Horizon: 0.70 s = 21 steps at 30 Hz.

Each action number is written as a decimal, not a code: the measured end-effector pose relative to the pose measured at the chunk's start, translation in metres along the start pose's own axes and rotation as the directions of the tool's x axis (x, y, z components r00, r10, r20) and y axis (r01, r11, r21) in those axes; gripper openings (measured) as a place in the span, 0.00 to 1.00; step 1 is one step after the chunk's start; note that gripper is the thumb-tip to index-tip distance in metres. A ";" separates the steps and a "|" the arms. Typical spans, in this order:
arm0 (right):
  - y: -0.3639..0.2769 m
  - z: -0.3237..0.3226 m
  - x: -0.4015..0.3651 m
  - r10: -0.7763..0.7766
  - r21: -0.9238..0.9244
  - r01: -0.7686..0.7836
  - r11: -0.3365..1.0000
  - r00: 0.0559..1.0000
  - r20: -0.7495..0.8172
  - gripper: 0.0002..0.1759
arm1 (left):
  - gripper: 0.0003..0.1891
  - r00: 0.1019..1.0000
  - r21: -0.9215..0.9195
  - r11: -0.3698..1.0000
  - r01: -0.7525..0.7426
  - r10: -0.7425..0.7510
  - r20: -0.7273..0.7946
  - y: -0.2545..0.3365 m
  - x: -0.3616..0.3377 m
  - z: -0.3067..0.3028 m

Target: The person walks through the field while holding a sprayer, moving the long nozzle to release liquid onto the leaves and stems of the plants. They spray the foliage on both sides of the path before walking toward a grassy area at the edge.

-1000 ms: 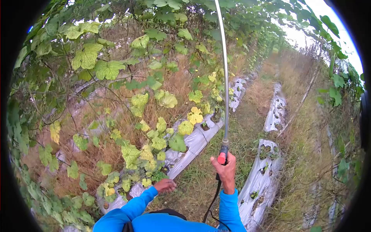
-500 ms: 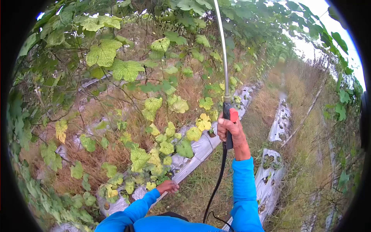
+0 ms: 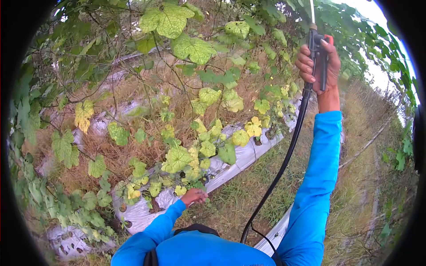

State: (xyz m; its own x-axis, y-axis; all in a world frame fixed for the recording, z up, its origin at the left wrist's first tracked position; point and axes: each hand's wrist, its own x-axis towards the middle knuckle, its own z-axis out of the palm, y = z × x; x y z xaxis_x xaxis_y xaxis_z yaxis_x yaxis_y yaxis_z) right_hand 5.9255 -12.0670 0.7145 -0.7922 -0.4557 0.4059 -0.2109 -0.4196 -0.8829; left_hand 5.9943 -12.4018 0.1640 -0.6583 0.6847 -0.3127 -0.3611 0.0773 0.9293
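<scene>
Right hand [image 3: 321, 73] high, far right, fingers clenched round wand grip [image 3: 314, 41]; hose [image 3: 284, 164] hangs below. Left hand [image 3: 194, 196] low, near leaves [image 3: 177, 159]; finger state unclear.

yellowing vine leaves [image 3: 177, 157] spread from nine to twelve o'clock. a silver plastic sheet [image 3: 248, 155] lies beneath them, with grass [image 3: 248, 195] at five o'clock.

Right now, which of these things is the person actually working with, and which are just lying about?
In use: right hand gripping the sprayer handle; black hose hanging from it.
Just about: silver ground sheeting; grassy path; yellowed leaves by the low left hand.
</scene>
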 end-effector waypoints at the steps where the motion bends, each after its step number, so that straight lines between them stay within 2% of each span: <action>1: 0.000 0.000 0.009 -0.011 0.022 0.010 1.000 0.998 0.066 0.24 | 0.16 1.000 -0.015 1.000 0.006 -0.006 -0.009 -0.004 -0.005 -0.002; 3: 0.002 -0.001 0.027 -0.008 0.064 0.000 0.998 0.992 0.128 0.25 | 0.16 1.000 -0.093 0.995 -0.026 0.027 0.007 -0.007 -0.014 -0.008; 6: 0.001 -0.005 0.050 -0.043 0.095 0.018 0.995 0.963 0.267 0.25 | 0.16 1.000 -0.084 0.996 0.009 -0.009 0.002 -0.010 -0.026 -0.014; 11: 0.001 0.006 0.076 -0.089 0.029 0.085 0.996 0.978 0.187 0.25 | 0.16 0.998 -0.095 0.995 0.038 -0.042 -0.037 -0.027 -0.038 -0.027; 14: 0.001 0.005 0.092 -0.104 -0.073 0.109 0.991 0.992 0.067 0.24 | 0.16 0.999 -0.117 0.993 0.016 -0.022 -0.047 -0.033 -0.045 -0.036; 21: -0.012 -0.003 0.115 -0.039 -0.118 0.037 0.992 0.999 -0.014 0.25 | 0.16 0.995 -0.147 0.989 -0.025 0.011 -0.095 -0.039 -0.053 -0.047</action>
State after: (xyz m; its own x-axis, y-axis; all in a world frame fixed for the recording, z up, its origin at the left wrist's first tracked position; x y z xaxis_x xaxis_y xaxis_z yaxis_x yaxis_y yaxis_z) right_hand 5.8350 -12.1122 0.7713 -0.7913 -0.4281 0.4367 -0.3065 -0.3403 -0.8890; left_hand 6.0120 -12.4747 0.1352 -0.7223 0.6134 -0.3194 -0.4372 -0.0471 0.8981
